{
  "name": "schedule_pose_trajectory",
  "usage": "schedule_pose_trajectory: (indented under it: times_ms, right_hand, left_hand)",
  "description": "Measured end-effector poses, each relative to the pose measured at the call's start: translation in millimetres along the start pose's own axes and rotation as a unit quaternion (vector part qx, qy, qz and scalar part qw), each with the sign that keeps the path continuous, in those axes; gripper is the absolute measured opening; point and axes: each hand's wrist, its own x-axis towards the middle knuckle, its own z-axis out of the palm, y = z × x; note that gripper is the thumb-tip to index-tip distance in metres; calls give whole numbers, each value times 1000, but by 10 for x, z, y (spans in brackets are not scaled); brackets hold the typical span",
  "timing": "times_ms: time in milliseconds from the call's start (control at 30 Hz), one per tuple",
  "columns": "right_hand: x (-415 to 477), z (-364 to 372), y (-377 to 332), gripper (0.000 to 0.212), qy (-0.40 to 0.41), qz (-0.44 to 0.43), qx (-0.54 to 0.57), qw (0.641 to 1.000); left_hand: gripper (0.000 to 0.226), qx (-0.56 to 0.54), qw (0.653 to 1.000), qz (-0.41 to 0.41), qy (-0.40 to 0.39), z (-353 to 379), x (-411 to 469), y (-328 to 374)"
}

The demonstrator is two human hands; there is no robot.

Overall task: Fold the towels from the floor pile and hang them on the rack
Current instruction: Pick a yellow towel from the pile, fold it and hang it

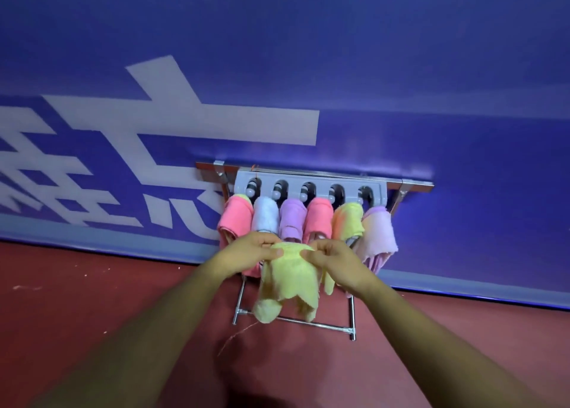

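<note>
- Pinching the upper edge of the yellow towel [290, 284], the thumbs and fingertips [275, 253] of the left hand [246, 253] and the right hand [336, 262] meet almost tip to tip. Both hands grip cloth only.
- The towel hangs bunched below this grip, in the air just in front of the hung row and not yet on the rack [351, 312]. The close two-handed hold probably gathers the edge for a fold or for feeding into a holder.
- The chrome rack stands on the red floor [92, 315] against the blue wall [431, 68]. Its grey holder strip [308, 176] carries five slots.
- Six towels hang side by side below the strip: pink [236, 219], pale blue [264, 216], purple [291, 219], pink [319, 222], yellow-orange [347, 222] and pale pink [377, 238].
- The hands and yellow towel cover the lower ends of the middle towels.
- How each towel is fixed, and whether any slot is free, cannot be made out.
- The yellow towel's folds are blurred.
- The floor pile is out of view.
</note>
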Motion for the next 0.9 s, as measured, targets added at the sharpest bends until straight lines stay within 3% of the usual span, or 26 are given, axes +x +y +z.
schedule_pose_trajectory:
  times_ms: [233, 333, 400, 500, 767, 900]
  right_hand:
    - [42, -199, 25, 28, -23, -22, -39, 999]
    - [136, -199, 13, 27, -20, -29, -36, 999]
    - [233, -188, 34, 28, -18, -27, -41, 999]
    - [434, -184, 66, 26, -12, -22, -54, 998]
    - [1083, -102, 173, 32, 62, -20, -200, 978]
    - [1444, -106, 202, 21, 106, -33, -255, 960]
  left_hand:
    - [9, 40, 996, 30, 70, 125, 48, -1]
    - [35, 33, 996, 27, 77, 92, 121, -26]
    - [39, 22, 996, 25, 79, 44, 195, -85]
    - [16, 38, 997, 7, 67, -60, 364, -132]
    - [6, 163, 985, 56, 16, -416, 1088, -419]
    - [11, 217, 969, 81, 82, -517, 1499, -523]
